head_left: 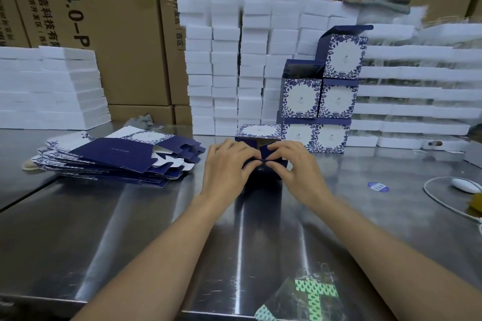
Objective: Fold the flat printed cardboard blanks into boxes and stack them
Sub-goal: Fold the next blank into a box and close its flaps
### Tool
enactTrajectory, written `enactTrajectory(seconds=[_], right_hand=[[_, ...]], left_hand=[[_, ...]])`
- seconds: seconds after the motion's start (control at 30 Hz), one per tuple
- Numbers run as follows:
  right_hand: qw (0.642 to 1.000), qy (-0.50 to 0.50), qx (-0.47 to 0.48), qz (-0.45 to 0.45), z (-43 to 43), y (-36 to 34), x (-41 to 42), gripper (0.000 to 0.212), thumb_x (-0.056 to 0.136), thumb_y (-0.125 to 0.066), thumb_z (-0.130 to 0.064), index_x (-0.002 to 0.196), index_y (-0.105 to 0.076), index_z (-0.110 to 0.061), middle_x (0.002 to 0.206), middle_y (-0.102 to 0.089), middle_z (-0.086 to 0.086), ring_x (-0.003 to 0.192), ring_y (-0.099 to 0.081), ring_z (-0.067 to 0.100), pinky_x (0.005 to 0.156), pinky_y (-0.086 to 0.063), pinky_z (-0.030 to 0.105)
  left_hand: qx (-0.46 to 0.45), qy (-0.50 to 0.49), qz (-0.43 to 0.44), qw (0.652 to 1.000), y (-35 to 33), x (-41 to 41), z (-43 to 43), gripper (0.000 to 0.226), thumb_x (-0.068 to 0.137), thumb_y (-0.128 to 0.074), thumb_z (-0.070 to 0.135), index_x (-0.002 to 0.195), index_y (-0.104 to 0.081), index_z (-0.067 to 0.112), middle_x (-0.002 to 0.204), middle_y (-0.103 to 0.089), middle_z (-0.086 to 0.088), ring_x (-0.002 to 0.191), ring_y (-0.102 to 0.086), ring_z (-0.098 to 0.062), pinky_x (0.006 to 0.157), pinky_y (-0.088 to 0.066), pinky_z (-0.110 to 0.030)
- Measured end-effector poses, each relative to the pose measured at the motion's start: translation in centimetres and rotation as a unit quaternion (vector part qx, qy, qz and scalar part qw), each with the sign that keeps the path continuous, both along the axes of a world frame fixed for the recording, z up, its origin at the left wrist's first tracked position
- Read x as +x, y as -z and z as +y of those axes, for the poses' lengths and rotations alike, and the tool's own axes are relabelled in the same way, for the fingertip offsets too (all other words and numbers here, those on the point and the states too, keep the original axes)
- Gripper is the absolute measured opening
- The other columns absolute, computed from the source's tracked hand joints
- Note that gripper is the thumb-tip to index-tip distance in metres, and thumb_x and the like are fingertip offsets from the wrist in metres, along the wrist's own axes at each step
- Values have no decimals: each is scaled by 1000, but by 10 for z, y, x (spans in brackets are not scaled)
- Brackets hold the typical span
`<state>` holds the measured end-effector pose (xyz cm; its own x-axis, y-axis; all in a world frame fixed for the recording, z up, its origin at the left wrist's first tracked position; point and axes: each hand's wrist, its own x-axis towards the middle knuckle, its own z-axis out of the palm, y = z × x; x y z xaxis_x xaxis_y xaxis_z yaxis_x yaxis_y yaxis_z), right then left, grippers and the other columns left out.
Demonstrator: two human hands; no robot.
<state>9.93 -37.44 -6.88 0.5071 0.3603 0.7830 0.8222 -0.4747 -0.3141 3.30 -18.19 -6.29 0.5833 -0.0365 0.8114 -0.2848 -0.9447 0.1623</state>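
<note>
A half-formed navy box [258, 133] with a blue floral white panel lies on its side at the middle of the steel table [130, 216]. My left hand [227, 164] and my right hand [294, 164] grip its near end, fingers curled over the navy end flaps and pinching them together. A pile of flat printed blanks [120, 156] lies to the left. Behind the box on the right stands a stack of folded boxes [323, 101], three tiers high, the upper ones with lids open.
White foam trays [227, 65] are stacked tall at the back, with more foam trays [52, 88] at left and brown cartons [104, 8] behind. A white cable and mouse-like device [464, 185] lie at right. A blue sticker [377, 186] and plastic wrap [305, 297] sit near.
</note>
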Motion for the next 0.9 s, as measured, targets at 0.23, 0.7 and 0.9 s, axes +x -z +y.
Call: enactTrajectory(seconds=[0.23,0.7,0.9], right_hand=[[999,1,-28,33,-3,2,3,11,92,-81,-26,102,-77,-26,103,-73,-14,104,-61,11,94,-45,26],[992,-22,39,116,-6,-5,4,6,96,-74,-28,93,-72,-32,92,-73,-20,97,-66,7,86,-51,33],[991,-31,43,119,-6,-9,2,9,99,-72,-24,91,-72,-29,89,-72,-17,92,-67,13,85,-53,45]], left_hand=[[-20,24,14,999,-1,3,6,12,99,-69,45,99,-77,36,101,-72,21,99,-57,-7,87,-31,-31],[-71,67,39,994,-3,7,16,6,98,-72,38,95,-77,36,96,-74,21,97,-57,-8,86,-46,-38],[-95,66,62,991,-6,8,23,10,101,-67,40,94,-73,34,94,-69,22,104,-54,-5,83,-49,-35]])
